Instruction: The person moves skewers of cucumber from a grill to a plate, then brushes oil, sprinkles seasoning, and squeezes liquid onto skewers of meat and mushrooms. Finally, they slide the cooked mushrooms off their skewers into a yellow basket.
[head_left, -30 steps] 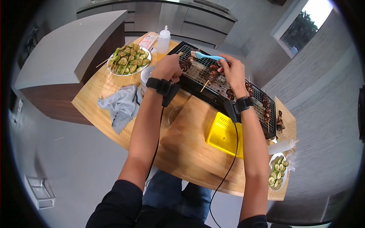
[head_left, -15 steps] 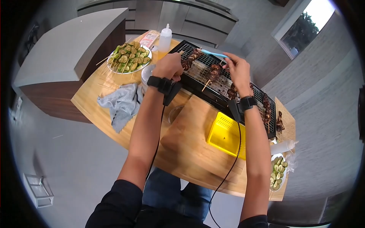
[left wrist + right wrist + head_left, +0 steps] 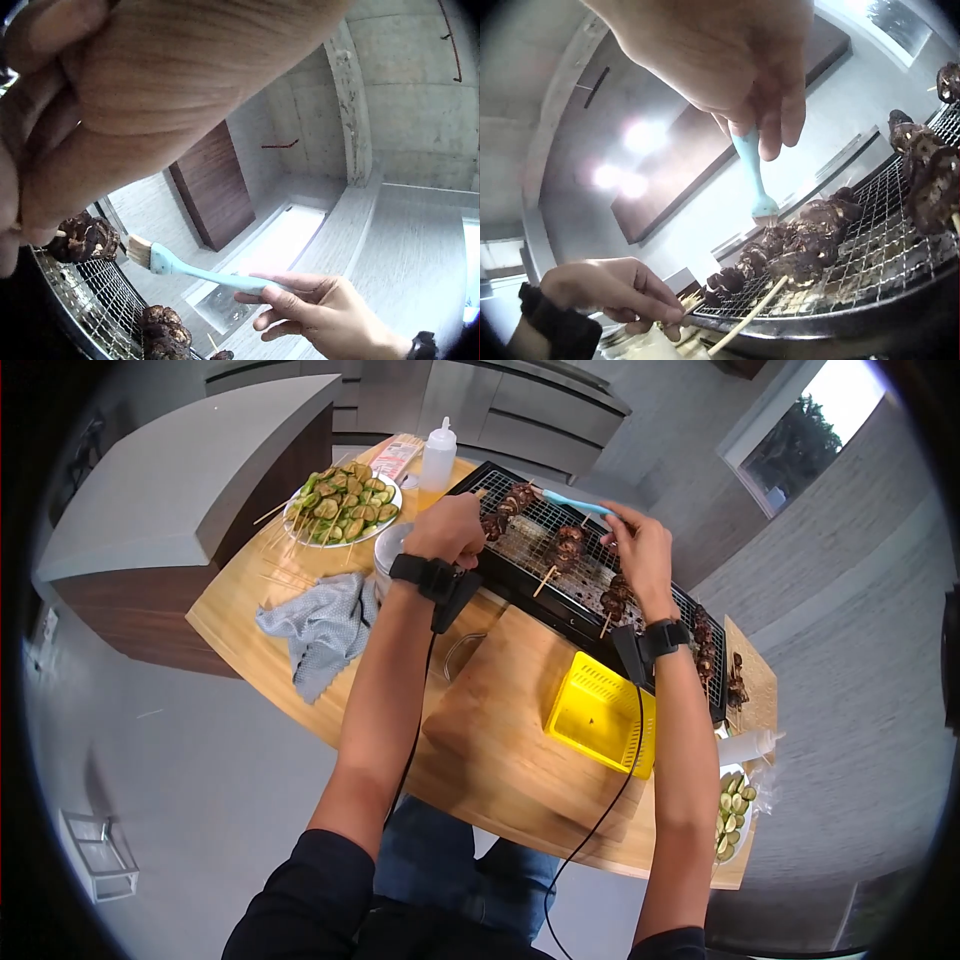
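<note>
**While one hand pinches a skewer, its partner holds a brush: grill station, with hazards**

Where the black rectangular grill with wire mesh (image 3: 545,612) stands on the pale wooden counter (image 3: 500,730), the following are noted:

- Left hand (image 3: 447,530): pinching the thin wooden stick of a skewer of dark, browned meat (image 3: 86,238), at the grill's near-left corner; the meat lies over the mesh.
- Right hand (image 3: 643,560): fingers and thumb closed on the light-blue brush with pale bristles (image 3: 575,503), raised over the grill. Bristles close to the meat; contact cannot be told.
- Beside these: a second skewer of dark meat (image 3: 565,548), stick jutting over the front rim; a yellow plastic basket with slotted walls (image 3: 600,715), near the grill.

Hazards, as judged:

- Stick rolling in the pinch, from off-centre brush pressure; meat turned astray.
- Bristles snagging on rough meat, if dragged hard.
- Left fingers scorched, if the grill is hot; heat is not visible.
- Basket tugged, should the thin black cable (image 3: 625,785) catch on it.
</note>
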Motion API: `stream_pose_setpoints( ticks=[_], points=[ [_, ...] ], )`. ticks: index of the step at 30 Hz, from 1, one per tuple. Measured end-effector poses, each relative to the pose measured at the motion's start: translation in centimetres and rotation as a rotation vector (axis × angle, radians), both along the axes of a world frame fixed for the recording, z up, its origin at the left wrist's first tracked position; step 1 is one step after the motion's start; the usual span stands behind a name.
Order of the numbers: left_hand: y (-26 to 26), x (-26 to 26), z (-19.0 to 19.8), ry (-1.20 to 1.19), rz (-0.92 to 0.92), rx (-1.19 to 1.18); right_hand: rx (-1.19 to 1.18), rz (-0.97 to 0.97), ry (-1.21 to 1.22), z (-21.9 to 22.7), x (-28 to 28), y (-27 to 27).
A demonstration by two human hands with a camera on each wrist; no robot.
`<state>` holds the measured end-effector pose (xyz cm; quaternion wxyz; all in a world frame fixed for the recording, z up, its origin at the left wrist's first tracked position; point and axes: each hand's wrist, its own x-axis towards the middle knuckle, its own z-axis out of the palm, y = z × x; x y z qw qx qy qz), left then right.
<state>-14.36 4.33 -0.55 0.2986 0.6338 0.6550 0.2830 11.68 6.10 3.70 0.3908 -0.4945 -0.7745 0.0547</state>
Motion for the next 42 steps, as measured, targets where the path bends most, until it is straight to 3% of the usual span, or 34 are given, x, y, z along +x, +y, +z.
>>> stream_pose_setpoints(
  ticks=[4, 7, 11, 24, 33, 36, 42],
  points=[
    [0.0, 0.0, 0.1, 0.038, -0.001, -0.004, 0.033, 0.045, 0.061, -0.7, -1.2, 1.4],
    [-0.2, 0.0, 0.3, 0.017, 0.0, -0.019, 0.107, 0.067, -0.114, -0.9, -1.9, 1.3],
    [-0.5, 0.0, 0.0, 0.046, 0.01, 0.033, 0.122, 0.123, -0.109, -1.1, -1.2, 0.5],
    [0.3, -0.1, -0.4, 0.016, -0.016, 0.039, 0.106, -0.036, -0.081, 0.0, -2.1, 2.2],
    [0.3, -0.2, -0.4, 0.026, -0.005, 0.008, 0.23, 0.015, -0.299, -0.3, -0.1, 2.4],
    [0.1, -0.1, -0.1, 0.03, -0.008, 0.01, 0.106, -0.063, -0.245, 0.8, -0.3, 1.4],
    [0.0, -0.3, -0.1, 0.01, -0.033, 0.02, 0.139, -0.073, -0.155, 0.2, -1.1, 2.4]
  ],
)
